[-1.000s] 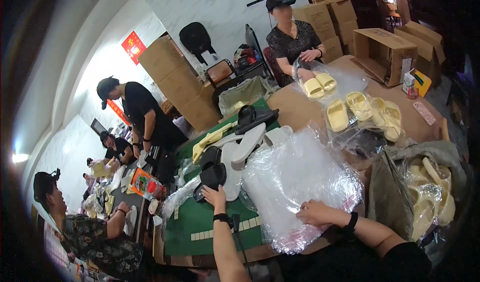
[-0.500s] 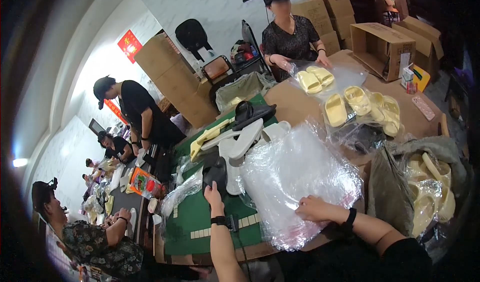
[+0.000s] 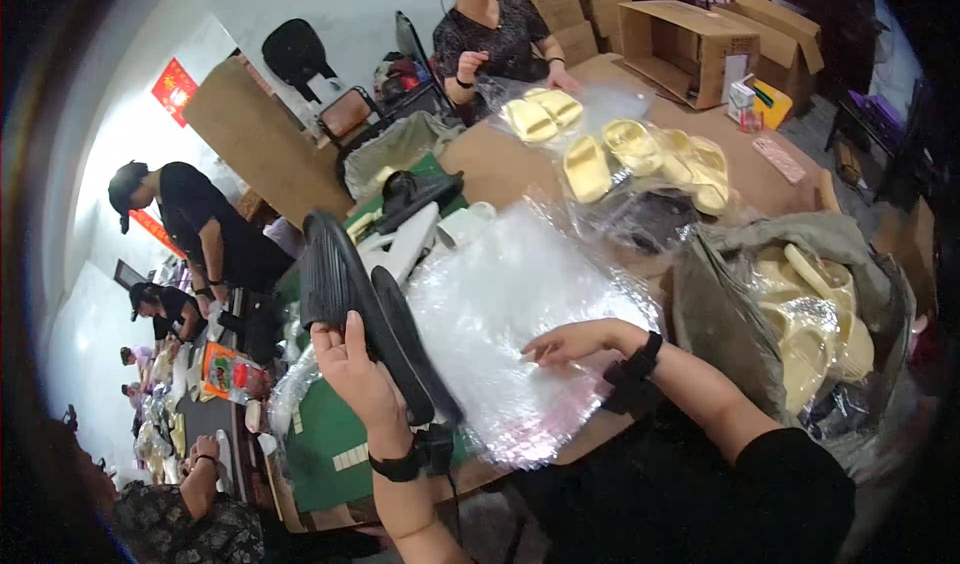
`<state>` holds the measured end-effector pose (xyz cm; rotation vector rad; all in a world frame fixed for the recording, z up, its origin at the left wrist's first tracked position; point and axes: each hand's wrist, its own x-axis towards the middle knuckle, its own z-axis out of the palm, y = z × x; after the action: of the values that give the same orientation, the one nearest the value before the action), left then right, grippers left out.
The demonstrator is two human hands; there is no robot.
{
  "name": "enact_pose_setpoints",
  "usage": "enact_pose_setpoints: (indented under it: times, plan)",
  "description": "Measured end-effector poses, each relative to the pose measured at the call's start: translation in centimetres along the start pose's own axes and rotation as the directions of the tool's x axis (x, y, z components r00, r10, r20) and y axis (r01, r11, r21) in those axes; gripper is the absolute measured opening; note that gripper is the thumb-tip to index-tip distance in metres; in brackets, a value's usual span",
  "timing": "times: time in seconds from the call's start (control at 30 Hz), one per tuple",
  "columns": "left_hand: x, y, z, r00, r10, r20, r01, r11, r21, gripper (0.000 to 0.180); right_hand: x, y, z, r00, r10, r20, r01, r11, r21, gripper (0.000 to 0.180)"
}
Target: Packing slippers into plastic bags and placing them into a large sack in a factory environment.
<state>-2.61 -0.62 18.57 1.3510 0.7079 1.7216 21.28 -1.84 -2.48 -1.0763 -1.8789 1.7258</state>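
Note:
My left hand (image 3: 362, 384) grips a pair of black slippers (image 3: 338, 279) by their lower end, raised above the table with ribbed soles showing. My right hand (image 3: 572, 344) is over a stack of clear plastic bags (image 3: 500, 284), fingers stretched out to the left and nothing visible in them. Whether its fingertips touch the top bag I cannot tell. Behind the stack lie grey slippers (image 3: 412, 236) and another black pair (image 3: 415, 192), partly hidden by the raised slippers.
Pale yellow slippers (image 3: 588, 169) in clear plastic lie across the table, near a co-worker (image 3: 500, 39). At my right stands a grey sack (image 3: 720, 314) of bagged yellow slippers (image 3: 815, 334). Cardboard boxes (image 3: 680, 49) stand at the back. Other people work along the left.
My left hand has picked up the black slippers from the green mat and raised them. My right hand has lifted somewhat and its fingers have stretched out. The whole view has shifted.

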Motion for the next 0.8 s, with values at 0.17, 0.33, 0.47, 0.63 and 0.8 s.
enact_pose_setpoints:
  times: [0.17,0.33,0.47,0.63,0.8]
  plan:
    - [-3.8,0.4,4.7,0.997,-0.020,0.078,0.022,0.999,-0.033,0.031,-0.8,-0.9,0.6,1.000,-0.016,-0.025,0.015,0.999,-0.047,0.043]
    - [-4.5,-2.6,6.4,0.958,-0.130,0.255,0.129,0.991,0.020,0.025,-1.8,-0.6,1.5,0.974,-0.167,-0.151,0.147,0.980,-0.134,0.044]
    - [-4.4,-8.6,4.7,0.749,-0.503,0.431,0.401,0.862,0.310,0.039,-3.6,-3.3,1.1,0.811,-0.194,-0.552,-0.287,0.691,-0.664,0.022]
    - [-9.0,-10.7,3.2,0.753,-0.311,0.580,-0.115,0.806,0.581,0.047,-5.6,-7.8,-0.7,0.514,-0.582,-0.630,-0.323,0.549,-0.771,0.022]
    - [-11.9,-9.2,5.3,0.812,-0.207,0.546,-0.089,0.880,0.467,0.047,-5.6,-10.4,-1.1,0.376,-0.767,-0.519,-0.344,0.404,-0.847,0.029]
